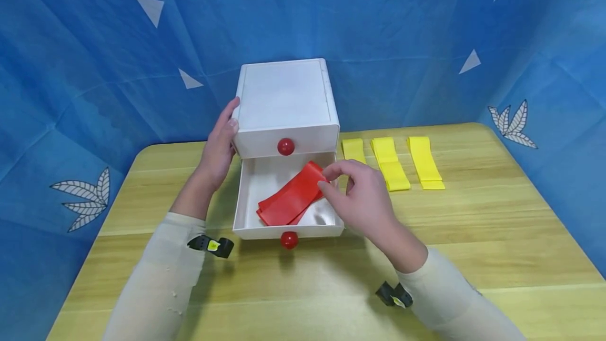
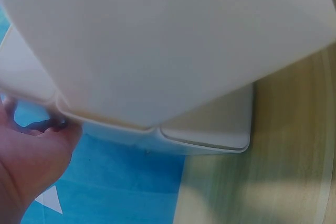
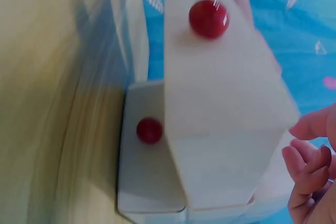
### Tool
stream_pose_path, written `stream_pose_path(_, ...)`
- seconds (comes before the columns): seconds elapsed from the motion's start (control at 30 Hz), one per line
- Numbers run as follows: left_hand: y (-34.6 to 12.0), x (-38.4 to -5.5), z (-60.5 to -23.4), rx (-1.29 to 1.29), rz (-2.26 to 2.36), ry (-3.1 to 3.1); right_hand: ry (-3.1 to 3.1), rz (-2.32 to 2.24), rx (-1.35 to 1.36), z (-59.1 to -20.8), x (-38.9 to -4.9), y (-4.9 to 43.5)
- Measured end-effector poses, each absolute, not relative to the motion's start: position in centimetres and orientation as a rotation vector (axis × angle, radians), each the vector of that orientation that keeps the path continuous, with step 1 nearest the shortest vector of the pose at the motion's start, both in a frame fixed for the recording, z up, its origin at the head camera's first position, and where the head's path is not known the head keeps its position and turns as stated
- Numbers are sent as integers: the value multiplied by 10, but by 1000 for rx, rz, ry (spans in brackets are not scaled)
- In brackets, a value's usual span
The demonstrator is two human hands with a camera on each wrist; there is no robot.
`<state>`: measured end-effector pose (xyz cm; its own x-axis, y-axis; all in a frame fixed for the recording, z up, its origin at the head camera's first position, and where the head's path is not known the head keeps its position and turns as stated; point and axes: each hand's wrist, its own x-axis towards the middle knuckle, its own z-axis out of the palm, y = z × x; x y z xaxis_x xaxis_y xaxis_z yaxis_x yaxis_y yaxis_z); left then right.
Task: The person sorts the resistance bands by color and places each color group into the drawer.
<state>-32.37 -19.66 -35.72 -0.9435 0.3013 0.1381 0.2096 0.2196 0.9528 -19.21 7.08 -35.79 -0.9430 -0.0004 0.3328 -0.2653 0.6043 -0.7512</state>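
Observation:
A white drawer cabinet [image 1: 286, 93] with red knobs stands on the table. In the head view one drawer [image 1: 246, 196] is pulled out; the right wrist view shows another drawer [image 3: 149, 171] closed below it. Folded red strips [image 1: 289, 199] lie slantwise inside the open drawer. My left hand [image 1: 219, 146] rests against the cabinet's left side, its fingers reaching along the wall. Over the drawer's right side, my right hand [image 1: 364, 196] pinches the upper right end of a red strip between thumb and forefinger. Neither wrist view shows the strips.
Folded yellow strips lie on the table right of the cabinet: one partly hidden strip [image 1: 353, 150], a middle strip [image 1: 390, 164] and a right strip [image 1: 425, 162]. A blue patterned cloth [image 1: 402, 57] hangs close behind the wooden table [image 1: 497, 214].

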Motion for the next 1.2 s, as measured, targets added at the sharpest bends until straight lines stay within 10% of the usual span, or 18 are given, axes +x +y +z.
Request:
stream_pose_path(0.57,-197,-326,-354,482,1836,2395,-2156,1470,465,-384,-118,47)
stream_pose_path(1.2,-201,-325,-353,482,1841,2395,-2201,1446,435,-433,-110,18)
